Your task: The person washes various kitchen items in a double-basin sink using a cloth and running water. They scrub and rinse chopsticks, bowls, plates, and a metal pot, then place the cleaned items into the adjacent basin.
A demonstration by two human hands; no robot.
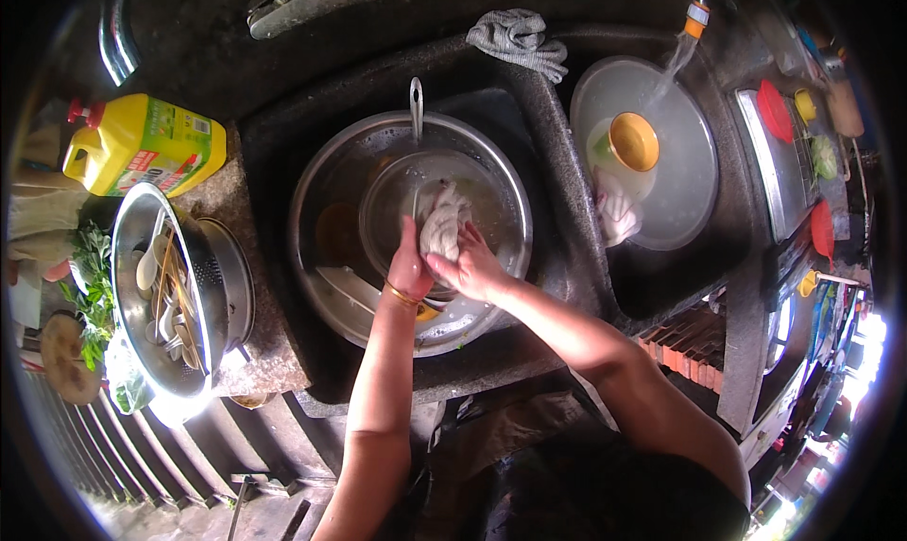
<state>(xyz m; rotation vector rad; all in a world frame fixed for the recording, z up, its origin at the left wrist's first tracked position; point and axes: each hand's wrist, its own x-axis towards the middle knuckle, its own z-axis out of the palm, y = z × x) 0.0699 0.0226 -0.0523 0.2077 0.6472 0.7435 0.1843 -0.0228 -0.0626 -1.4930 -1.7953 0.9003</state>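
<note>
A wet whitish cloth is bunched in my right hand, above a round vessel in the large metal basin. My left hand, with a gold-coloured bangle at the wrist, is just left of the cloth, thumb up. Its fingers are mostly hidden, so its grip cannot be made out. A metal utensil handle with a hanging hole leans over the basin's far rim. Soapy water covers part of a pale blade-shaped utensil and a yellow-and-dark item below my hands.
Right, a tap runs into a translucent tub holding a yellow bowl; a whitish cloth hangs over its edge. A grey rag lies on the sink divider. Left stand a yellow detergent jug and a colander of utensils.
</note>
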